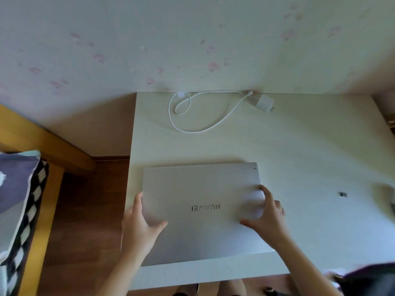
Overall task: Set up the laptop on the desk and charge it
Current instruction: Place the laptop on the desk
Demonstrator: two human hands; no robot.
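A closed silver laptop [203, 195] lies flat on the white desk [299, 150], near its front left corner, with the logo upside down to me. My left hand [140, 225] grips the laptop's left edge, thumb on the lid. Over the lid's right side my right hand [267, 218] rests with fingers spread, some curled past the right edge. A white charger brick [264, 102] with its white cable [192, 116] looped lies at the back of the desk by the wall.
A small dark item [343, 194] lies on the desk at the right. A wooden bed frame [42, 146] with a patterned pillow [19, 199] stands to the left across a strip of wooden floor [89, 221]. The wall runs right behind the desk.
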